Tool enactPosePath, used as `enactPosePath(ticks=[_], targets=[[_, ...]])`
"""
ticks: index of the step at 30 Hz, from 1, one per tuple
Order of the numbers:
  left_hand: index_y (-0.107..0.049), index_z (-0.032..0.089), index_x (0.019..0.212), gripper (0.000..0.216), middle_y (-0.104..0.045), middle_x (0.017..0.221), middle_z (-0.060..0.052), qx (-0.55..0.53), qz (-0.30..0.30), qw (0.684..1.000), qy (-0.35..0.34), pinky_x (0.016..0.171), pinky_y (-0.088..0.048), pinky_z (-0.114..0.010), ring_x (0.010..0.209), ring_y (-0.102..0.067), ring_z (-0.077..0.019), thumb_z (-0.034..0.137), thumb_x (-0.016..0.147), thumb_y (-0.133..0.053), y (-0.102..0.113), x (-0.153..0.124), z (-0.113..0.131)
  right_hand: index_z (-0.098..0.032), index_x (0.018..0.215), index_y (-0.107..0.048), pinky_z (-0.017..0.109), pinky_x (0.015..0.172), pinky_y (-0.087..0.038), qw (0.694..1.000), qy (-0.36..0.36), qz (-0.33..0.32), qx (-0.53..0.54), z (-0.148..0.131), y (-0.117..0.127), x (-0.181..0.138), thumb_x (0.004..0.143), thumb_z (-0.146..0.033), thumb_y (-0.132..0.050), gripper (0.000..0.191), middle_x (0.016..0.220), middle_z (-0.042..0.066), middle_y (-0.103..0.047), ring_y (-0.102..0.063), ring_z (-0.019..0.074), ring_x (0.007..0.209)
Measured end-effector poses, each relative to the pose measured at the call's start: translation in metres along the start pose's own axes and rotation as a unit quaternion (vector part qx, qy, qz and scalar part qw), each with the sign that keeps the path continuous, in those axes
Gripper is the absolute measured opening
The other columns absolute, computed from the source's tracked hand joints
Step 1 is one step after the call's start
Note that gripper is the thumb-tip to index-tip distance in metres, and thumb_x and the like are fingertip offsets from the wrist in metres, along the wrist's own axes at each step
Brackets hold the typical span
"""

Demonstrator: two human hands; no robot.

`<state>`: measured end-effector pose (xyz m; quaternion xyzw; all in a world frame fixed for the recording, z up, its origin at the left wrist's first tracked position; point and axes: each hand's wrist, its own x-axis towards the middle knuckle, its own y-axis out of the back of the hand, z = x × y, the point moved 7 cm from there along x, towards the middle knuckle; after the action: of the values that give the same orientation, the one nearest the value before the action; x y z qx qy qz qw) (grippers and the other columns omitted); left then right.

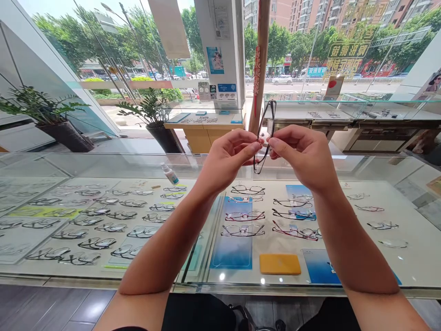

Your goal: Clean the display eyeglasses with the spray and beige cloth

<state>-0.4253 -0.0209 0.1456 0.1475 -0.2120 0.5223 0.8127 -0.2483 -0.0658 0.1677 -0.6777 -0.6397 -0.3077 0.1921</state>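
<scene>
Glasses frame, held upright above the glass counter's far edge, long axis vertical, pinched at mid-height between left hand and right hand, both grasping it from opposite sides, equally near.

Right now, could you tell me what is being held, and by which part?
Left hand and right hand pinch a dark eyeglass frame, upended, near its middle.

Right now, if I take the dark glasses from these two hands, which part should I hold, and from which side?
Probably the top end of the dark glasses, coming from above: the frame stands nearly upright and its top is free, while the left hand and right hand pinch its middle.
</scene>
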Motion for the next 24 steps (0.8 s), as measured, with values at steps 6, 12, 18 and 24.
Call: enactPosePath(ticks=[6,12,18,24], targets=[[-0.076,0.024,0.098,0.036,-0.08,0.11,-0.005,-0.01,0.0,1.0,-0.001,0.083,-0.068,-0.034,0.095,-0.076,-0.0193,0.051,0.085,-0.097,-0.0003,0.0001,0.0009,-0.025,0.091,-0.081,0.036,0.069,-0.067,1.0,0.004,-0.001,0.0,-0.0006,0.0006,0.0,0.09,-0.046,-0.091,0.024,0.084,0.001,-0.079,-0.073,0.0166,0.072],[-0.076,0.025,0.098,0.037,-0.081,0.11,-0.004,-0.007,0.003,1.0,-0.003,0.081,-0.068,-0.033,0.093,-0.075,-0.0181,0.052,0.085,-0.096,0.0003,0.0007,-0.0004,-0.025,0.09,-0.08,0.036,0.07,-0.067,1.0,-0.005,0.005,0.006,-0.0001,0.0008,0.0,0.087,-0.051,-0.093,0.029,0.083,0.001,-0.078,-0.072,0.0169,0.072],[-0.074,0.024,0.099,0.039,-0.081,0.112,-0.006,-0.009,0.0,1.0,-0.009,0.082,-0.068,-0.032,0.103,-0.077,-0.0209,0.054,0.086,-0.096,0.0008,0.0014,0.0006,-0.024,0.09,-0.079,0.037,0.07,-0.066,1.0,0.003,0.005,0.001,0.0002,0.001,0.0006,0.091,-0.048,-0.091,0.027,0.083,0.001,-0.077,-0.072,0.0169,0.072],[-0.073,0.025,0.098,0.034,-0.081,0.116,-0.005,-0.002,0.013,1.0,-0.026,0.083,-0.07,-0.031,0.108,-0.078,-0.021,0.05,0.089,-0.094,0.0052,0.0027,0.0023,-0.024,0.088,-0.077,0.034,0.067,-0.063,1.0,0.019,0.021,-0.001,0.0023,0.0045,0.0023,0.094,-0.035,-0.085,0.015,0.077,-0.001,-0.073,-0.071,0.0148,0.068]])
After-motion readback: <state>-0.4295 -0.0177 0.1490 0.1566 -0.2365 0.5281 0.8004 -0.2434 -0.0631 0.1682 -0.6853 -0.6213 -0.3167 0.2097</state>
